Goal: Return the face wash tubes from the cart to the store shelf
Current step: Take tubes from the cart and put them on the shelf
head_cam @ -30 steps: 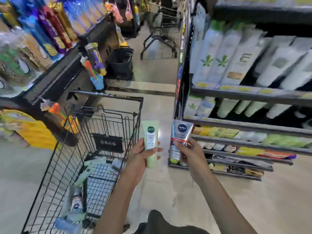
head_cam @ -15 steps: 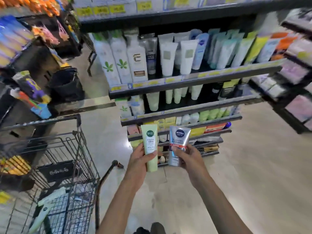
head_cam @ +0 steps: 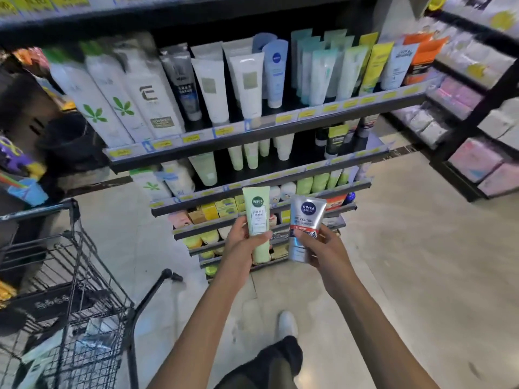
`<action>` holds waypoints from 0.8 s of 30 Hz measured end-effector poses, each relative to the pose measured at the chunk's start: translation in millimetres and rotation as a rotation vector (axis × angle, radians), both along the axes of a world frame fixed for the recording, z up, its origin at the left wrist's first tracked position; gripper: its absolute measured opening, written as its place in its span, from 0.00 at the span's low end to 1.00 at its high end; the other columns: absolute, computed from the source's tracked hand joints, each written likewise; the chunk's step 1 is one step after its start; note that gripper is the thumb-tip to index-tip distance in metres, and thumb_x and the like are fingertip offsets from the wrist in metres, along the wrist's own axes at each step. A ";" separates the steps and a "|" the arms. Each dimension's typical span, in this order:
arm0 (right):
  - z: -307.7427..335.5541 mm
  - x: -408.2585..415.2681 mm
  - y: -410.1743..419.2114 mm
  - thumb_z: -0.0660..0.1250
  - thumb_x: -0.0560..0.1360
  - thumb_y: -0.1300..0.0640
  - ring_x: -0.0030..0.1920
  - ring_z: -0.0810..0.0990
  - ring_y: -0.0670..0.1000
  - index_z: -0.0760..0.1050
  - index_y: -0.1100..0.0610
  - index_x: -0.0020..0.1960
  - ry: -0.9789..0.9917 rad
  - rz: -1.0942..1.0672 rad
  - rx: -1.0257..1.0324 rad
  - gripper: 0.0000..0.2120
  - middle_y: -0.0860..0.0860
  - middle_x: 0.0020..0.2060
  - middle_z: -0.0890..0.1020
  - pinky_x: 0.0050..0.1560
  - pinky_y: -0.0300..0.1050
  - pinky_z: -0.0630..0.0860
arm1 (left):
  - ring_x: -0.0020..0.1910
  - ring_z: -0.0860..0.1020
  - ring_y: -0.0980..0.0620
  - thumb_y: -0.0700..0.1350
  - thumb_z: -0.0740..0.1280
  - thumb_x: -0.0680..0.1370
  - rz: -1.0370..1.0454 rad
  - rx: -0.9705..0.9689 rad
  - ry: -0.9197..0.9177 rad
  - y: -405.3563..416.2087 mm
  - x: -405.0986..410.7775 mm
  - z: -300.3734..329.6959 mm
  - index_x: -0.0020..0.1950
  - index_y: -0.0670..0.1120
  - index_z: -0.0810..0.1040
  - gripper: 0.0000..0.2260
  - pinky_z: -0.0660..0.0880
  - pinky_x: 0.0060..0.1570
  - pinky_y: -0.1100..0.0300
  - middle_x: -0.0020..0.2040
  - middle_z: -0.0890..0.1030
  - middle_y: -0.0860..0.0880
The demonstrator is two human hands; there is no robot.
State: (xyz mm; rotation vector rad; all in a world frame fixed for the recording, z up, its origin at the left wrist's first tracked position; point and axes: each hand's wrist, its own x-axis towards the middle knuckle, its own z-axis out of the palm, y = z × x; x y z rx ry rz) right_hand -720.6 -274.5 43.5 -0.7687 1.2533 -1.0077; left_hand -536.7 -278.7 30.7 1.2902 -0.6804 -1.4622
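L: left hand (head_cam: 241,248) grips pale green tube (head_cam: 257,220) upright | R: right hand (head_cam: 320,248) grips silver tube (head_cam: 306,223), just right of it | shelf (head_cam: 252,133) beyond both | risk: misshelving among look-alike rows; both hands occupied, standing tubes likely toppled.

Two bare forearms are seen, no sleeves reaching the wrists, and no watch, ring or band can be made out on the left hand (head_cam: 243,249) or the right hand (head_cam: 323,252). Below, dark trousers (head_cam: 269,363) are worn, and a white shoe (head_cam: 286,324) is seen on one foot.
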 end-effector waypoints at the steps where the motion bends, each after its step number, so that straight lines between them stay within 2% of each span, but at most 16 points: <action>1: -0.7 -5.6 -8.9 0.77 0.75 0.56 0.55 0.86 0.56 0.82 0.52 0.61 0.004 0.003 0.002 0.15 0.51 0.52 0.88 0.59 0.57 0.82 | 0.55 0.85 0.49 0.30 0.73 0.74 0.007 -0.004 -0.006 -9.9 -6.5 -1.3 0.63 0.49 0.76 0.22 0.81 0.46 0.56 0.54 0.86 0.51; 3: -0.9 -16.7 -27.5 0.76 0.75 0.56 0.55 0.86 0.55 0.82 0.52 0.61 0.009 0.010 -0.004 0.14 0.51 0.52 0.88 0.57 0.55 0.83 | 0.54 0.85 0.51 0.32 0.74 0.74 0.041 -0.010 -0.033 -31.2 -18.2 -5.8 0.63 0.50 0.77 0.22 0.81 0.47 0.55 0.55 0.86 0.50; 6: 0.3 -31.6 -56.1 0.76 0.75 0.57 0.54 0.87 0.55 0.82 0.53 0.61 0.020 0.026 0.005 0.15 0.51 0.52 0.88 0.52 0.51 0.83 | 0.55 0.84 0.48 0.34 0.76 0.73 0.103 -0.010 -0.060 -63.2 -35.1 -11.1 0.65 0.48 0.77 0.23 0.82 0.52 0.51 0.58 0.85 0.48; 8: -0.7 -42.3 -74.9 0.76 0.75 0.57 0.54 0.87 0.55 0.81 0.53 0.61 0.023 0.034 0.013 0.15 0.52 0.52 0.88 0.52 0.52 0.83 | 0.53 0.85 0.47 0.33 0.75 0.73 0.141 -0.011 -0.087 -84.1 -45.5 -15.6 0.64 0.47 0.78 0.21 0.83 0.50 0.52 0.55 0.86 0.47; 13: -3.9 -70.8 -112.9 0.75 0.76 0.58 0.54 0.87 0.55 0.82 0.53 0.61 0.034 0.076 0.024 0.15 0.52 0.52 0.88 0.47 0.46 0.82 | 0.54 0.84 0.53 0.38 0.77 0.74 0.234 0.022 -0.199 -131.6 -65.4 -30.0 0.64 0.52 0.77 0.22 0.82 0.51 0.53 0.55 0.85 0.54; 17: -12.3 -93.6 -135.2 0.76 0.75 0.57 0.56 0.86 0.55 0.82 0.53 0.62 0.026 0.126 0.053 0.16 0.52 0.54 0.88 0.49 0.48 0.82 | 0.55 0.83 0.54 0.37 0.77 0.74 0.288 0.020 -0.275 -160.5 -78.3 -33.1 0.58 0.55 0.75 0.19 0.80 0.52 0.58 0.53 0.83 0.57; 20: -16.1 -110.0 -152.7 0.76 0.76 0.58 0.55 0.86 0.54 0.81 0.53 0.63 0.015 0.171 0.064 0.16 0.52 0.54 0.88 0.49 0.47 0.82 | 0.54 0.83 0.54 0.38 0.76 0.75 0.336 0.006 -0.362 -182.6 -85.1 -35.4 0.61 0.49 0.76 0.18 0.79 0.47 0.63 0.53 0.83 0.55; 24: -18.5 -134.0 -174.4 0.75 0.76 0.58 0.53 0.87 0.52 0.81 0.54 0.63 0.009 0.265 0.058 0.16 0.51 0.54 0.88 0.50 0.48 0.82 | 0.52 0.83 0.55 0.44 0.77 0.75 0.396 0.008 -0.564 -211.0 -93.7 -33.2 0.67 0.46 0.76 0.22 0.81 0.50 0.60 0.56 0.84 0.51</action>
